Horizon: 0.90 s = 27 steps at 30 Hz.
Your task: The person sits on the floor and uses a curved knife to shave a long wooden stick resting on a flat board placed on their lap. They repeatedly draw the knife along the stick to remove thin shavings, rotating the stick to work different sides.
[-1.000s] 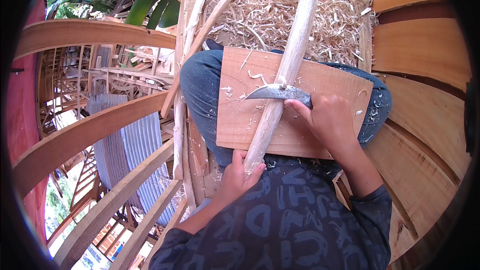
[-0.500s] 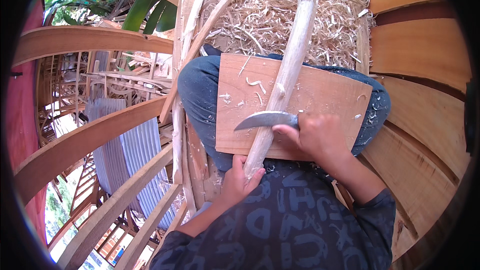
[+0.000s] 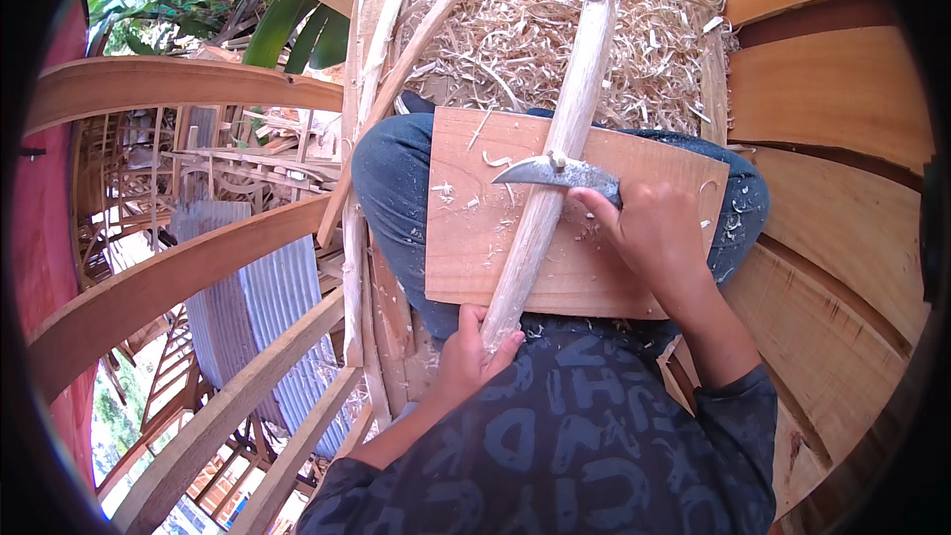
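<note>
The pole [image 3: 525, 263] slanted across a flat board [image 3: 614, 248] laid over the person's jeans [image 3: 391, 168], its far end over the loose shavings [image 3: 654, 59]. The left hand [image 3: 471, 355] had its fingers clamped around the pole's near end; the right hand [image 3: 659, 233] had its fingers wrapped around the mostly hidden handle of a curved knife [image 3: 584, 175], whose blade crossed the pole, tip leftward. A small pale nub showed at the blade; knot or curl, I could not tell.

Shaving well probably called for a shallow blade angle, light, even strokes, a firm near-end grip, and left fingers clear of the edge.

No container could be made out; the shavings lay loose.
</note>
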{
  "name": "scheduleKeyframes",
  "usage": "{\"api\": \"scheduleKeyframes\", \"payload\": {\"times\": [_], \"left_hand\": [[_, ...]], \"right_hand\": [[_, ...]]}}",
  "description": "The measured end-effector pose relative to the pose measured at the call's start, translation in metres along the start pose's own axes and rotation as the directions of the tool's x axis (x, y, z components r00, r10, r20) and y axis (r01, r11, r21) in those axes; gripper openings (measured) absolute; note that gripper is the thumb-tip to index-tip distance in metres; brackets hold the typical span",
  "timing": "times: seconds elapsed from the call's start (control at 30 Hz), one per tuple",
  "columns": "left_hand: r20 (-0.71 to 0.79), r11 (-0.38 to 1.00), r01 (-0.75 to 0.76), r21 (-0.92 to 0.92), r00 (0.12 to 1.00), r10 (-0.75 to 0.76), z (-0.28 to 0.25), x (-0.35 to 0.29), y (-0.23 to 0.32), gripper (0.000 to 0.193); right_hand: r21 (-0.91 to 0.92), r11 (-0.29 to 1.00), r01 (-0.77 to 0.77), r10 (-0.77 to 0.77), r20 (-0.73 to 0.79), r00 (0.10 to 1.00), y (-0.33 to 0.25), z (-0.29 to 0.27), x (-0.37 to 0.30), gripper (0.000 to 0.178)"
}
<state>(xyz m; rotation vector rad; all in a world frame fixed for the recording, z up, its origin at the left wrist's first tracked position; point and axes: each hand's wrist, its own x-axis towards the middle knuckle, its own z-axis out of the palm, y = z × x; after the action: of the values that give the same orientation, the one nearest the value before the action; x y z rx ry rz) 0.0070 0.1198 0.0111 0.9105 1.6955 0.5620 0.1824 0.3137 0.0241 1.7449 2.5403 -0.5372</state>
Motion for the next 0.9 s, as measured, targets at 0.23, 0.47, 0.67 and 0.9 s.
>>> {"api": "scheduleKeyframes", "payload": {"times": [0.23, 0.47, 0.67, 0.9], "left_hand": [[-0.018, 1.0, -0.024, 0.01, 1.0, 0.024, 0.001, 0.001, 0.002, 0.041], [-0.012, 0.995, -0.091, 0.051, 0.996, 0.091, 0.003, 0.004, -0.006, 0.041], [-0.006, 0.999, 0.031, -0.031, 0.999, -0.031, 0.005, 0.0, -0.005, 0.04], [-0.031, 1.0, 0.004, 0.021, 1.0, -0.004, 0.005, 0.0, -0.001, 0.04]], "right_hand": [[-0.041, 0.999, 0.014, -0.014, 0.001, 1.0, 0.01, -0.012, 0.012, 0.066], [0.054, 0.966, 0.252, -0.256, 0.112, 0.96, -0.016, 0.012, -0.025, 0.067], [0.063, 0.998, -0.015, 0.013, 0.023, 1.0, 0.007, -0.004, 0.008, 0.063], [0.085, 0.996, 0.002, 0.003, -0.06, 0.998, 0.022, -0.009, 0.028, 0.067]]}}
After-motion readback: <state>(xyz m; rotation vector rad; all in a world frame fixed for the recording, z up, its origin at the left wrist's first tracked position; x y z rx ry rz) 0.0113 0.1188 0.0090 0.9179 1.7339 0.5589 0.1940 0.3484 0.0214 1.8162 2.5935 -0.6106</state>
